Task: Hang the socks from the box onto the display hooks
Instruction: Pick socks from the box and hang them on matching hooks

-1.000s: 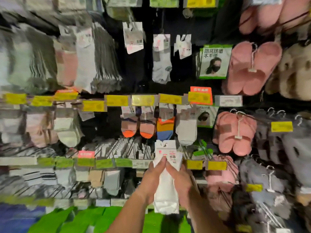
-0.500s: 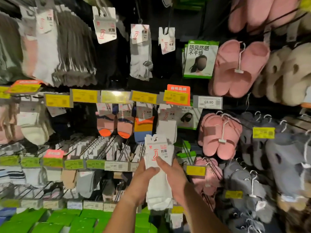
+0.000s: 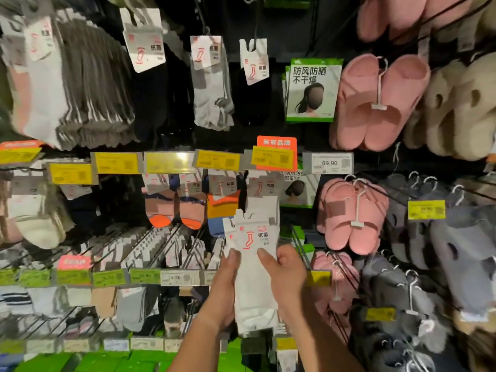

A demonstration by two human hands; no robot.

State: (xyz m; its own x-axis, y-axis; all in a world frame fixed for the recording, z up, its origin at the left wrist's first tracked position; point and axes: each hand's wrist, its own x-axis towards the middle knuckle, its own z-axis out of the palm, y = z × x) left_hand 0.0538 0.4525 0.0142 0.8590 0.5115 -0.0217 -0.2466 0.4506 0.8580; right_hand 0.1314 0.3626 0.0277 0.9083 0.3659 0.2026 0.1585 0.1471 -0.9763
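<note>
Both hands, left hand point(image 3: 228, 280) and right hand point(image 3: 287, 272), fingers gripping white carded sock pack point(image 3: 255, 267), raised below hanging white socks point(image 3: 264, 200), likely aiming for hook.

I stand in a shop: yellow price tags point(image 3: 217, 159) at twelve o'clock, carded socks point(image 3: 212, 84) on hooks, pink slippers point(image 3: 375, 103) at two o'clock.

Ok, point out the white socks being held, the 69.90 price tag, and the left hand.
white socks point(image 3: 256, 299), head view, on the sock fabric between the hands
69.90 price tag point(image 3: 328, 162), head view, on the printed number
left hand point(image 3: 228, 280), head view, on its back
</note>
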